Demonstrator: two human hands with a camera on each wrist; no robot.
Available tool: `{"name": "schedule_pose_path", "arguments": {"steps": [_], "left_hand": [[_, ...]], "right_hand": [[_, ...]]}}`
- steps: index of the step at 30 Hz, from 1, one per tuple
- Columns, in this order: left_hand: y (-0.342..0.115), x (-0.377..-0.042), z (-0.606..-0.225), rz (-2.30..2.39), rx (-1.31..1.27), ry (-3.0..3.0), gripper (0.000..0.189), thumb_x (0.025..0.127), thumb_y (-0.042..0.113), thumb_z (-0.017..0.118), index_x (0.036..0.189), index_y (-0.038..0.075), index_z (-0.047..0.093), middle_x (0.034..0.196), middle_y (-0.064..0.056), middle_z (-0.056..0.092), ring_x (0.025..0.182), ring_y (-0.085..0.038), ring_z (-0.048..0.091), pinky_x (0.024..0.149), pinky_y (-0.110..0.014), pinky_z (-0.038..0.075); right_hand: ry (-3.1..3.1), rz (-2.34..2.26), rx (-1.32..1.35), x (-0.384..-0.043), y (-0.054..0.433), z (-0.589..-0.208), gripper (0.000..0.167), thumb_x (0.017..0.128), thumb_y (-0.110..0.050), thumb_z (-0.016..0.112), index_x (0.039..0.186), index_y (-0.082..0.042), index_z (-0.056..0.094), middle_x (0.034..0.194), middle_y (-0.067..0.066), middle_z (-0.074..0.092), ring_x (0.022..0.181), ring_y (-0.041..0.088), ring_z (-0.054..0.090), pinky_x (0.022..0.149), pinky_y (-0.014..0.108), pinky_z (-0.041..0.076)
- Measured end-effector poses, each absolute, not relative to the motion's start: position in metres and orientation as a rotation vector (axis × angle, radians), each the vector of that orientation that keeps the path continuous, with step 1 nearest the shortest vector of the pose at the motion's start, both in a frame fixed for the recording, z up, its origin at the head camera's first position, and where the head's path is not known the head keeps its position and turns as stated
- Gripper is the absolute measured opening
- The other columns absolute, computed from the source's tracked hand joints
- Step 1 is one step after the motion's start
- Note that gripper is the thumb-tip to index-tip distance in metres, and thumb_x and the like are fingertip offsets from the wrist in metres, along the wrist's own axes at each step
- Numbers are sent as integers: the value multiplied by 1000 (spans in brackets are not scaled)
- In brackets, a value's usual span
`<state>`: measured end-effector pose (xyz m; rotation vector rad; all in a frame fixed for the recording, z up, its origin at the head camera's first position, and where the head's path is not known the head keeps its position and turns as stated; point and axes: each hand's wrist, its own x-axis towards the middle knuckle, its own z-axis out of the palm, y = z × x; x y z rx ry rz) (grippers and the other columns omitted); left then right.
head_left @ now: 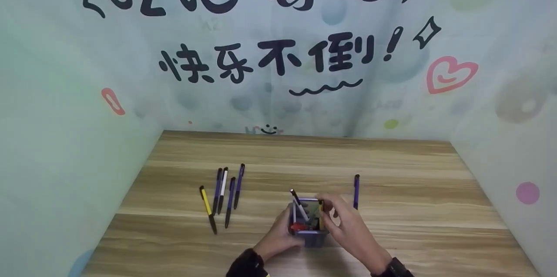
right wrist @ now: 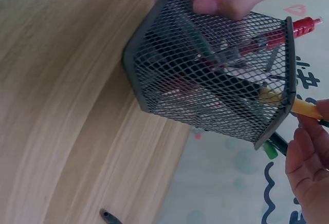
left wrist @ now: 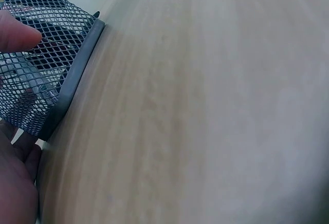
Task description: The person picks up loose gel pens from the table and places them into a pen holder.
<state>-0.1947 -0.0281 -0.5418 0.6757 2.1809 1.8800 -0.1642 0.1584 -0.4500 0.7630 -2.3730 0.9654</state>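
Pen holder point(head_left: 313, 240), black mesh, stands upright near the middle of the near half of the surface point(head_left: 400, 168). The left hand point(head_left: 278, 230) grasps it from the left, thumb against the mesh. The right hand point(head_left: 349, 223), at the right rim, pinches the upper end of a yellow pen point(right wrist: 307, 109); the lower part of that pen is inside the holder. Other contents noted: a white pen point(head_left: 300, 206) leaning left with its dark tip above the rim, a red pen point(right wrist: 303, 26) and a green pen point(right wrist: 270, 151). Remaining contents are obscured by the mesh.

Five pens lie loose on the left: a second yellow pen point(head_left: 207, 205) with a black lower part, outermost; a second white pen point(head_left: 223, 185); and three dark purple pens point(head_left: 239, 186). One further purple pen point(head_left: 357, 192) lies to the right, just beyond the right hand. The far wall carries dark lettering point(head_left: 280, 60).
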Motion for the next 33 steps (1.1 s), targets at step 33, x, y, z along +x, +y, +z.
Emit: {"name": "schedule_pose_path", "arguments": {"steps": [33], "left_hand": [[-25, -194, -541, 1872, 645, 2198, 82, 60, 2, 76, 131, 18, 40, 126, -6, 51, 121, -24, 44, 109, -50, 28]], "right_hand": [[-2253, 1139, 461, -179, 188, -467, 32, 73, 22, 50, 78, -8, 63, 76, -2, 63, 69, 5, 52, 58, 15, 45]]}}
